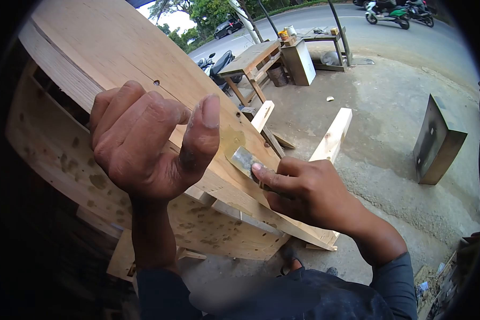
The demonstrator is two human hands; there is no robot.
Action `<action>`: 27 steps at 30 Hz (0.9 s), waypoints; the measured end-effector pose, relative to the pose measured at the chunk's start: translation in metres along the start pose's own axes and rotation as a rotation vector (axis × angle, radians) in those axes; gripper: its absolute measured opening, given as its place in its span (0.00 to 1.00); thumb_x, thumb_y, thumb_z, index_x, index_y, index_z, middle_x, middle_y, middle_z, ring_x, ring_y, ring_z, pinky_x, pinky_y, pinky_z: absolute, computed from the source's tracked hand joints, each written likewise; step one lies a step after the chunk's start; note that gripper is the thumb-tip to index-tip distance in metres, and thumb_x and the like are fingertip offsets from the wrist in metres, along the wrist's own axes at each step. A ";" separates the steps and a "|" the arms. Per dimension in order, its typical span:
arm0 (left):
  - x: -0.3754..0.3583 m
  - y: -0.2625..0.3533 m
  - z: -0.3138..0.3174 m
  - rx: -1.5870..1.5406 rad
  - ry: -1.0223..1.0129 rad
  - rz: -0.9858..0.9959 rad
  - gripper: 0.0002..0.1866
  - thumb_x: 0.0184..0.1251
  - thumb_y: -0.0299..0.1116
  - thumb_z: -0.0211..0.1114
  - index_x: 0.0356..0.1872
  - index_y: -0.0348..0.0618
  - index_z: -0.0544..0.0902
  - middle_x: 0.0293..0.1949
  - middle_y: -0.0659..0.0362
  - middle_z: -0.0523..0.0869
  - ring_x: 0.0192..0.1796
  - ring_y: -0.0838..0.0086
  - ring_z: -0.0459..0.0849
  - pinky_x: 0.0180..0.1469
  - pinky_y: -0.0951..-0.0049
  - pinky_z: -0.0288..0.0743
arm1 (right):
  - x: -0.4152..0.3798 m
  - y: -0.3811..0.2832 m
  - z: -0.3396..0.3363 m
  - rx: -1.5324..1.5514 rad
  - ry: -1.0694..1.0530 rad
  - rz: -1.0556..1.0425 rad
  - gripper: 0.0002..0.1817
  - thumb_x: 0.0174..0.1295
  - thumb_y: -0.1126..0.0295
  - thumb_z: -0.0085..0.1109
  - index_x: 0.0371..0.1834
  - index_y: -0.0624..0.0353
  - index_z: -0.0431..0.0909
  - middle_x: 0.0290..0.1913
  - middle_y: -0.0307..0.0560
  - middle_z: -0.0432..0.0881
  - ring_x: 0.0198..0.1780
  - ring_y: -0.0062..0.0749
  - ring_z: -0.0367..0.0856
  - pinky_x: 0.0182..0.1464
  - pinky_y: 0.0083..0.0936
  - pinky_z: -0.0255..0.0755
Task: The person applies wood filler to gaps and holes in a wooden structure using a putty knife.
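Observation:
My right hand (304,192) pinches a flat metal scraper (244,161), its blade on a yellowish smear of filler (232,140) on the large light wooden panel (192,69). The blade is partly coated and touches the panel near its right edge. To the left, my left hand (144,141) is raised in front of the panel, fingers curled in and thumb sticking up. The inside of its curled fingers is hidden, so I cannot tell what it holds, if anything. Dusty residue marks its thumb.
Below the panel lies a curved wooden side (197,226) with several dark filler spots. Wooden beams (333,136) stick out at the right. Beyond stand a workbench (250,57), a white cabinet (298,64) and a metal box (437,141). Motorbikes (388,14) are on the road.

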State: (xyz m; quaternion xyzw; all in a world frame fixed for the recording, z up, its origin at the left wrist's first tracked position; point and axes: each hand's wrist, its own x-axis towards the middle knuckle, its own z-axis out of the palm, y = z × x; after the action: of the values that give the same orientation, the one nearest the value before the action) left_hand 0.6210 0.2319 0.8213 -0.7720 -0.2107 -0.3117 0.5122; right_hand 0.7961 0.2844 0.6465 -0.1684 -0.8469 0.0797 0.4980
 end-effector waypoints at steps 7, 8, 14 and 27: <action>-0.001 0.000 0.002 0.014 0.010 -0.009 0.16 0.54 0.32 0.75 0.14 0.46 0.76 0.13 0.64 0.73 0.16 0.72 0.67 0.29 0.70 0.60 | 0.013 -0.009 -0.021 0.054 0.053 0.024 0.30 0.55 0.70 0.71 0.65 0.42 0.81 0.28 0.43 0.77 0.24 0.38 0.79 0.27 0.33 0.73; -0.001 0.001 0.002 0.004 0.014 -0.004 0.16 0.54 0.32 0.75 0.14 0.46 0.76 0.13 0.64 0.72 0.16 0.72 0.67 0.29 0.70 0.60 | 0.018 -0.006 -0.017 0.032 0.076 0.013 0.30 0.55 0.69 0.72 0.65 0.41 0.81 0.29 0.43 0.77 0.24 0.38 0.79 0.27 0.33 0.74; -0.001 0.000 0.000 0.016 -0.005 -0.001 0.15 0.53 0.31 0.75 0.15 0.46 0.76 0.13 0.64 0.73 0.16 0.72 0.67 0.29 0.70 0.60 | 0.011 -0.016 -0.022 -0.035 -0.074 0.064 0.31 0.56 0.69 0.71 0.67 0.40 0.79 0.29 0.44 0.77 0.24 0.38 0.79 0.27 0.34 0.73; -0.001 0.002 0.001 0.006 0.005 -0.020 0.14 0.52 0.31 0.75 0.15 0.46 0.77 0.13 0.65 0.74 0.17 0.72 0.67 0.30 0.70 0.60 | 0.015 -0.013 -0.017 0.024 0.037 0.046 0.29 0.58 0.70 0.70 0.66 0.42 0.79 0.29 0.43 0.78 0.24 0.39 0.79 0.28 0.34 0.74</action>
State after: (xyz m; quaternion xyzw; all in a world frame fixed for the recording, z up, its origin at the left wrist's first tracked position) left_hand 0.6218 0.2324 0.8188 -0.7674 -0.2182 -0.3182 0.5120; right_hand 0.8014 0.2776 0.6714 -0.1833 -0.8325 0.0985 0.5135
